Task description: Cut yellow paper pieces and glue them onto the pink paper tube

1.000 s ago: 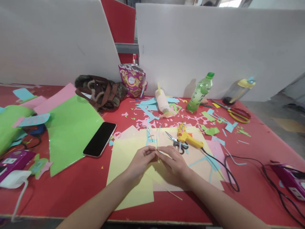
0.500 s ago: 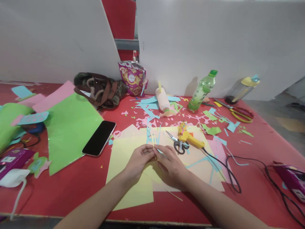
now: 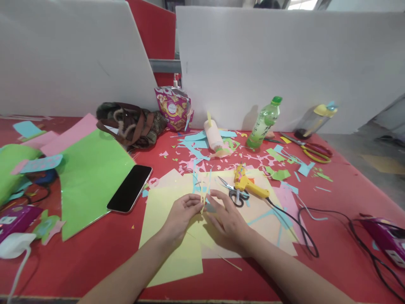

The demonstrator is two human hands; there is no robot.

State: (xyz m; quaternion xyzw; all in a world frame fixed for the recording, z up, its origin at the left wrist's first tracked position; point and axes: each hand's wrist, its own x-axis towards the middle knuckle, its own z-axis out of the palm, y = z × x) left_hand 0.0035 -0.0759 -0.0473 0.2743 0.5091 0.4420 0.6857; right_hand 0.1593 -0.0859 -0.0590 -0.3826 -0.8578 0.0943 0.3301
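Observation:
Thin yellow paper strips (image 3: 203, 195) stand between my hands, pinched by the fingertips of my left hand (image 3: 180, 214). My right hand (image 3: 227, 216) is close on the other side, its fingers apart and curved around the strips; whether a fingertip touches them I cannot tell. Below both hands lie yellow paper sheets (image 3: 171, 249) and a pale peach sheet (image 3: 262, 236). Just beyond my right hand are black-handled scissors (image 3: 238, 196) and a yellow glue gun (image 3: 251, 184). A loose narrow strip (image 3: 230, 262) lies near the table's front.
A phone (image 3: 129, 188) rests on green sheets (image 3: 91, 177) at left. Paper scraps spread before a pink paper-wrapped roll (image 3: 213, 135). Behind stand a snack bag (image 3: 173, 109) and green bottle (image 3: 264, 122); larger scissors (image 3: 316, 152) lie right. The glue gun's cord (image 3: 294, 219) runs rightward.
The fingers of my right hand have loosened and drawn slightly away from the strips. My left hand keeps its pinch. The view has tilted up a little.

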